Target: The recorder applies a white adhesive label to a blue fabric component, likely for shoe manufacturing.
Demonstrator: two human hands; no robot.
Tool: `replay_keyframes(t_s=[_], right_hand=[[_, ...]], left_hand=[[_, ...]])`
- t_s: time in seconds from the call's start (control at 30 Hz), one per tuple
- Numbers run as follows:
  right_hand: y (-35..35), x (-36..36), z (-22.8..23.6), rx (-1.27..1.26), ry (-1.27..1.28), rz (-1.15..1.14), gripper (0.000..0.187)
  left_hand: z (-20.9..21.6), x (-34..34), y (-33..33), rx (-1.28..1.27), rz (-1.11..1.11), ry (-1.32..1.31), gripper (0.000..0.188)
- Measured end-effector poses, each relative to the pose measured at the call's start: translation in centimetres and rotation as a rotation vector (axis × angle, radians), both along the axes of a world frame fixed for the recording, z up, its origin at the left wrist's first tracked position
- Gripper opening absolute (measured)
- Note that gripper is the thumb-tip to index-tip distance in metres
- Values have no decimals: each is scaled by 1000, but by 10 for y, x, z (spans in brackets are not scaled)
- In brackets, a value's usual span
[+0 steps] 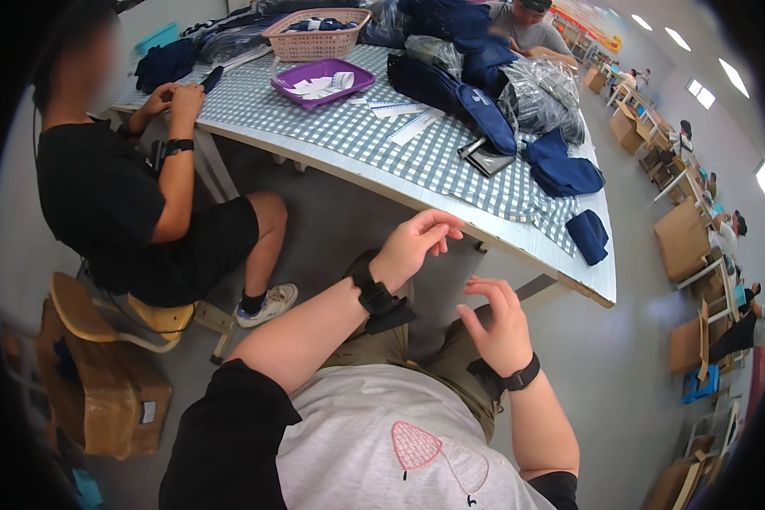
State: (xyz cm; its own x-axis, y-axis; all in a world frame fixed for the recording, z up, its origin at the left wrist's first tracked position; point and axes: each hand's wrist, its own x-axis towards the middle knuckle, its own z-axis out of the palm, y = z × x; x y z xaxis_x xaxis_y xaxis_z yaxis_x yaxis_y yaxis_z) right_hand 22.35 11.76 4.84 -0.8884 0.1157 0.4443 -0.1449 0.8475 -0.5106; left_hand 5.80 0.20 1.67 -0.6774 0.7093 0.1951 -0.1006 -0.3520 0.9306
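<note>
My left hand (416, 245) is at the near edge of the table (501, 236), its fingers loosely stretched and holding nothing visible. Lower and to the right, my right hand (497, 323) hovers in front of my lap with its fingers apart and slightly bent, also bare. Nearest to both hands on the table are a small folded navy cloth bundle (587, 236) at the right corner and a crumpled navy garment (563, 167) behind it. A dark flat device (486, 160) lies on the checked cloth (348, 136), beside a navy bag-like piece (487, 116).
A purple tray (367, 79) holds white paper tags. Behind it stands a pink plastic basket (289, 49). White printed strips (415, 127) and plastic-wrapped navy garments (544, 93) lie nearby. A seated co-worker (102, 178) handles a dark item at left; another person (540, 30) is across.
</note>
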Motion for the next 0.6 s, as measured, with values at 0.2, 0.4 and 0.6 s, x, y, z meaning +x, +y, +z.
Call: replay_keyframes(t_s=[0.2, 0.4, 0.6], right_hand=[[49, 6, 18, -101, 38, -125, 18], [135, 22, 43, -96, 177, -323, 18], [143, 27, 62, -575, 202, -266, 20]], left_hand=[[5, 0, 2, -17, -10, 84, 21], [26, 5, 29, -67, -146, 207, 21], [49, 42, 68, -9, -346, 288, 21]])
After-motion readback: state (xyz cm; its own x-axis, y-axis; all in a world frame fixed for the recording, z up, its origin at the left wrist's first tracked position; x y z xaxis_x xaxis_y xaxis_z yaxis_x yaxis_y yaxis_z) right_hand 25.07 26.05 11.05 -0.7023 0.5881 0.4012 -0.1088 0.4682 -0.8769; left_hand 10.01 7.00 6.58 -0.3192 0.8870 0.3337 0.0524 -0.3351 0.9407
